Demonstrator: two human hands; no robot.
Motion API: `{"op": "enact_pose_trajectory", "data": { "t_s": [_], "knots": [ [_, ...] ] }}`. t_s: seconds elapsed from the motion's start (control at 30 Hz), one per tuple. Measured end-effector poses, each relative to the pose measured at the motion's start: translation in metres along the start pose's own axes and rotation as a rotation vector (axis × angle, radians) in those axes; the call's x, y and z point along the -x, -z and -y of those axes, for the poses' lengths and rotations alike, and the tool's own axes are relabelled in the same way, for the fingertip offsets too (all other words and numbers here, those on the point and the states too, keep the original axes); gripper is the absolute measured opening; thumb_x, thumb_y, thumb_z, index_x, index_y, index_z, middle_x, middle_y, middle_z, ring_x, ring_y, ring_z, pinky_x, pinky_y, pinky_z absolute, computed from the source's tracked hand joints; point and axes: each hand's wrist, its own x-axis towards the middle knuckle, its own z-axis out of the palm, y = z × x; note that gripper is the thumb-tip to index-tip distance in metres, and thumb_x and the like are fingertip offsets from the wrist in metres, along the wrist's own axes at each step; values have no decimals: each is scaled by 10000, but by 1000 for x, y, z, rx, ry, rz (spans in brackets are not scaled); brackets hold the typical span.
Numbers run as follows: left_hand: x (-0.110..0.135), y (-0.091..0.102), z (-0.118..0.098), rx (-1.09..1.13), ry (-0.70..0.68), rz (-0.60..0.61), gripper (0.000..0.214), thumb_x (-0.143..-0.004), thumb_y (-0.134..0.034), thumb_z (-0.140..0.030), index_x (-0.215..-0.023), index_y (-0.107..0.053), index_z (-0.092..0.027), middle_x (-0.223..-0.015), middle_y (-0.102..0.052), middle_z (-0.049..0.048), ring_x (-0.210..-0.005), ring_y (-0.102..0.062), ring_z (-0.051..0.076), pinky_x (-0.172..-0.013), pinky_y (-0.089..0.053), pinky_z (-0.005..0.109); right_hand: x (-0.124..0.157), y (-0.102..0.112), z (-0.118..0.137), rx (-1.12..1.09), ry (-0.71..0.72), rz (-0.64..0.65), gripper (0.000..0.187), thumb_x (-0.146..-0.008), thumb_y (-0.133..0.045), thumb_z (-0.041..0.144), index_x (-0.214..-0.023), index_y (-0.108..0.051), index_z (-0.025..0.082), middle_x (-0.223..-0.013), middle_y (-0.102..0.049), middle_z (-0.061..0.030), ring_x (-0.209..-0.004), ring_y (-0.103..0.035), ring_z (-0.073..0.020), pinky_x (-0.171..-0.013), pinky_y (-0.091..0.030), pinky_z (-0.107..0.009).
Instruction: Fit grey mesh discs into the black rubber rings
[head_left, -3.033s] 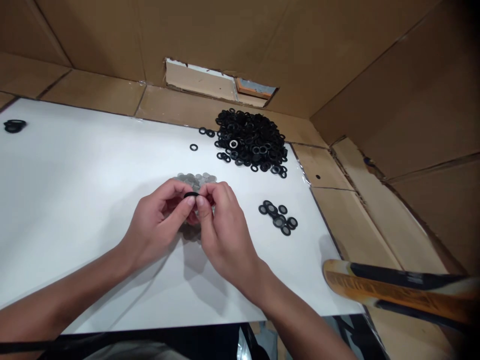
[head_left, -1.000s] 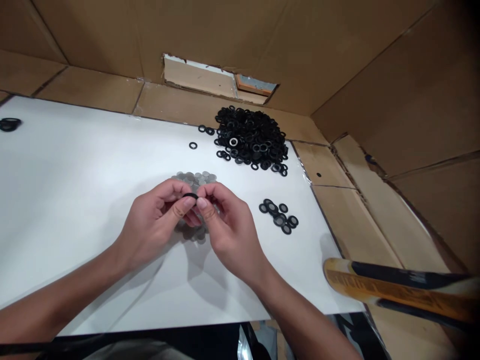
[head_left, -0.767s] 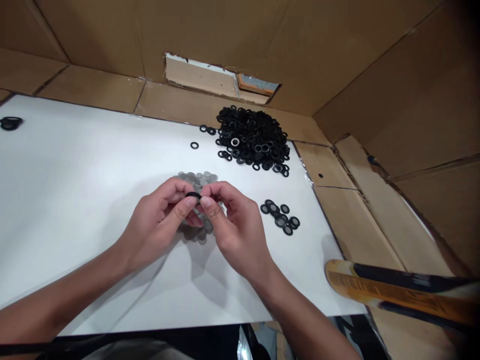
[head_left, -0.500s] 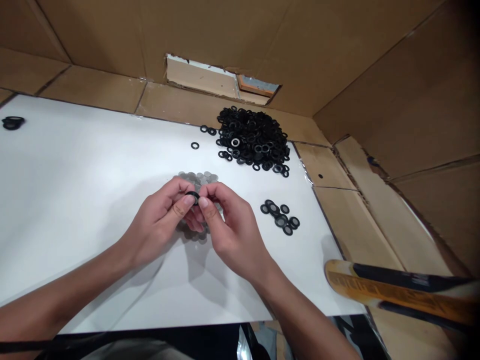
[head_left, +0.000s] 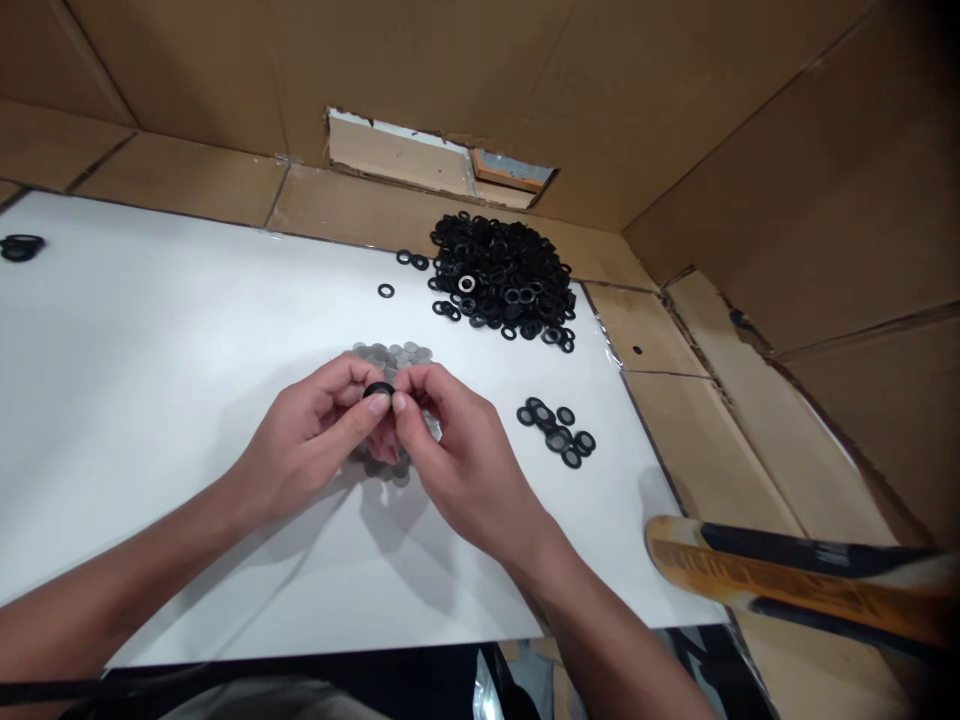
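Observation:
Between the fingertips of both hands is a black rubber ring washer (head_left: 379, 388), tilted, with a greyish disc partly showing at its centre. My left hand (head_left: 319, 420) pinches its left side and my right hand (head_left: 446, 430) its right side. Beneath the hands lies a pile of small grey mesh discs (head_left: 405, 353), partly hidden by the fingers. To the right, several black rings with grey centres (head_left: 557, 438) lie in a loose cluster. A large heap of black ring washers (head_left: 510, 270) sits farther back, with a single ring (head_left: 385, 291) to its left.
Cardboard walls (head_left: 225, 80) with a cut-out slot (head_left: 401, 150) surround the white tabletop (head_left: 150, 350). At the right front, a yellow and black cylindrical object (head_left: 750, 560) juts over the table edge. A few black rings (head_left: 21, 247) lie at the far left.
The black ring washer has turned slightly between my fingertips, and both hands remain closed on it. The whole view has shifted a little.

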Motion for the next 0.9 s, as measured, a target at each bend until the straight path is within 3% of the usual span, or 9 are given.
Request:
{"op": "enact_pose_trajectory", "data": {
  "t_s": [0.33,0.9],
  "knots": [
    [1,-5,-7,-25,-10,-43,133,-1012,-640,-244,-890,-689,-222,-699,-726,-40,-662,-725,133,-656,-623,237,2,-6,-8,-70,-21,-9,145,-1054,-493,287,-918,-448,264,-738,-523,35,-651,-484,-151,-602,-450,-312],
    [3,-9,-9,-30,-4,-155,144,-990,-644,-222,-846,-645,-216,-635,-689,-68,-618,-688,107,-614,-578,203,5,-19,-8,52,25,-188,92,-1025,-531,315,-967,-493,254,-892,-606,-30,-867,-602,-209,-702,-492,-352]
  ]
}}
